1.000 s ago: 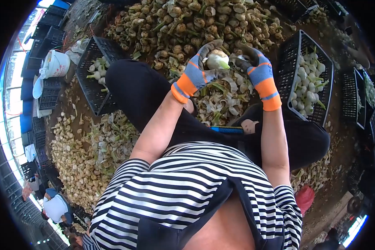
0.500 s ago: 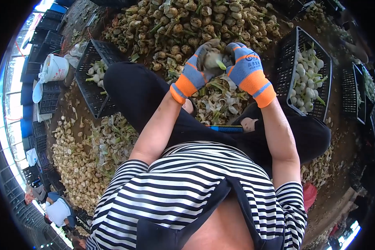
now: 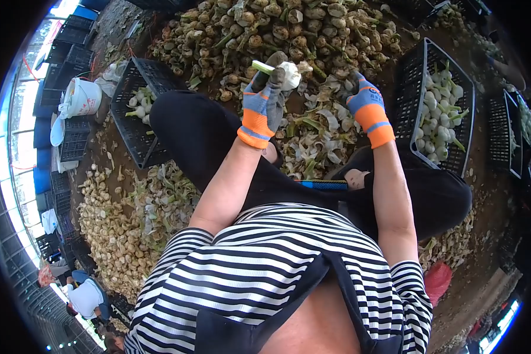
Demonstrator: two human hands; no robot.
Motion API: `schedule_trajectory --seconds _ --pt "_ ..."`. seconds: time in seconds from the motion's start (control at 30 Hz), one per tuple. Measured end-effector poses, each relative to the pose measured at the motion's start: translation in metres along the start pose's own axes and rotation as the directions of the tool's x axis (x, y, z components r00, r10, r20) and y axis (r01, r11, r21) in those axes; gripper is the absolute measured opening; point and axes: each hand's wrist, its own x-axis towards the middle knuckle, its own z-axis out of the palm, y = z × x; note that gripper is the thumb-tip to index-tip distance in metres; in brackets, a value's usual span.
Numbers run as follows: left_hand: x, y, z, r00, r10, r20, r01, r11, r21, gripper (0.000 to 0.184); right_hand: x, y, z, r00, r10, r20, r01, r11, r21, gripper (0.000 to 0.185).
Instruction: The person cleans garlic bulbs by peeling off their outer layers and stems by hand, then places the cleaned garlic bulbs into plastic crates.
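A peeled white garlic bulb [image 3: 290, 75] with a short green stem sits in my left hand [image 3: 264, 97], which wears a grey, blue and orange glove. The fingers are closed around it, with the stem pointing left. To the right, my right hand [image 3: 366, 106], in a matching glove, is apart from the bulb over loose husks. Its fingers point away from me, partly foreshortened, and look spread with nothing visible in them. Beyond both hands rises a heap of unpeeled garlic bulbs [image 3: 253, 41]. Papery husks [image 3: 315, 141] lie between my legs.
A black crate [image 3: 419, 103] with peeled garlic stands right. Another crate [image 3: 127, 118] on the left holds several bulbs. A white bucket [image 3: 82, 97] stands farther left. More garlic [image 3: 112, 236] is spread at lower left, near a person [image 3: 85, 298]. Other crates [image 3: 504, 133] line the right side.
My hands have moved apart from over the husks. The left went slightly left and turned, bringing the garlic bulb into clear view; the right let go of it and shifted right.
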Motion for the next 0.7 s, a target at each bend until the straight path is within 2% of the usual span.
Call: schedule_trajectory --seconds 0.03,0.07,0.1,0.17,0.2,0.23,0.3,0.33,0.43,0.47,0.53,0.57,0.63,0.67,0.7 --pt "0.000 -0.003 0.000 1.000 0.013 -0.026 -0.011 0.997 0.070 0.041 -0.007 -0.008 0.005 0.990 -0.131 -0.052 0.141 0.943 0.301 0.059" --pt "-0.001 -0.006 0.000 0.999 -0.007 -0.040 0.012 0.992 0.124 0.036 -0.014 -0.018 0.011 0.962 -0.235 -0.139 0.272 0.781 0.562 0.063" --pt "-0.002 -0.010 0.001 0.999 0.040 -0.006 -0.039 0.988 0.148 0.035 -0.021 -0.026 0.018 0.921 -0.298 -0.251 0.378 0.533 0.757 0.067" --pt "-0.002 -0.017 0.005 0.987 0.144 0.073 -0.156 0.970 0.188 0.031 -0.026 -0.046 0.026 0.929 -0.284 -0.236 0.315 0.273 0.909 0.072" --pt "0.003 -0.024 -0.001 0.999 0.032 -0.011 -0.033 0.999 -0.039 0.027 -0.029 -0.053 0.027 0.895 -0.277 -0.351 0.446 0.511 0.735 0.059" --pt "0.004 -0.025 -0.004 0.993 0.114 0.030 -0.117 0.983 0.143 0.027 -0.027 -0.053 0.027 0.904 -0.267 -0.333 0.427 0.552 0.717 0.060" --pt "0.004 -0.027 -0.009 0.957 0.249 0.148 -0.289 0.833 0.471 0.029 -0.019 -0.052 0.027 0.923 -0.248 -0.294 0.384 0.631 0.674 0.060" --pt "0.000 -0.023 0.000 0.990 0.124 0.072 -0.125 0.992 0.009 0.017 -0.017 -0.050 0.028 0.927 -0.245 -0.284 0.373 0.674 0.637 0.062" --pt "0.003 -0.037 -0.010 0.986 0.158 0.051 -0.161 0.986 0.049 0.021 -0.005 -0.044 0.042 0.947 -0.172 -0.270 0.299 0.777 0.554 0.061" --pt "-0.002 -0.030 -0.004 0.934 0.315 0.170 -0.354 0.744 0.567 0.023 -0.003 -0.043 0.045 0.949 -0.170 -0.266 0.296 0.773 0.561 0.061" --pt "0.001 -0.037 -0.012 0.935 0.315 0.160 -0.350 0.763 0.544 0.020 0.000 -0.041 0.049 0.951 -0.166 -0.261 0.291 0.764 0.576 0.061" --pt "0.002 -0.041 -0.017 0.937 0.314 0.156 -0.347 0.772 0.532 0.019 0.000 -0.040 0.050 0.956 -0.167 -0.242 0.287 0.713 0.640 0.061" --pt "0.003 -0.040 -0.026 0.894 0.344 0.288 -0.445 0.590 0.674 0.020 0.000 -0.039 0.050 0.963 -0.176 -0.207 0.271 0.597 0.755 0.062" --pt "0.004 -0.037 -0.028 0.867 0.347 0.356 -0.491 0.484 0.724 0.021 0.000 -0.039 0.049 0.966 -0.174 -0.192 0.259 0.599 0.758 0.062" --pt "0.004 -0.038 -0.027 0.853 0.372 0.365 -0.516 0.505 0.692 0.022 -0.002 -0.038 0.046 0.969 -0.172 -0.176 0.245 0.601 0.761 0.062"
